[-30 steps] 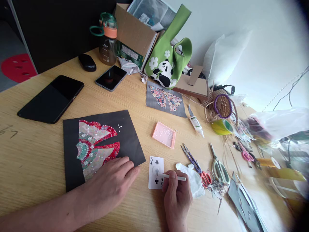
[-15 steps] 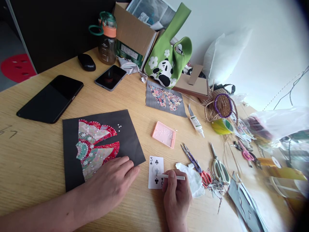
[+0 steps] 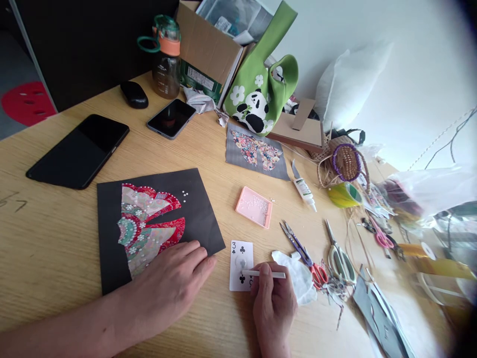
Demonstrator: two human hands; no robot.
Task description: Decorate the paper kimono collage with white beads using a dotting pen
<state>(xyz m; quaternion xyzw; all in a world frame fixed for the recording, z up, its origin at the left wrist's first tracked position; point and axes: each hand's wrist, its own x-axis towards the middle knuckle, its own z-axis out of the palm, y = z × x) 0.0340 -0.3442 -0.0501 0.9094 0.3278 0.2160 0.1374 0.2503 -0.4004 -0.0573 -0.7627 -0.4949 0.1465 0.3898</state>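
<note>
My left hand lies flat, palm down, over the lower right part of a black sheet that bears a red, pink and green patterned fabric piece edged with pearls. Several loose pearls sit on the sheet. My right hand pinches a thin white stick, its tip over a three of clubs card with a whitish blob on it. Beyond the card is a pink tray holding small beads.
Purple-and-red scissors, a white cloth, green-handled scissors and a glue bottle lie to the right. A tablet, phone, mouse, water bottle and green panda bag stand farther back.
</note>
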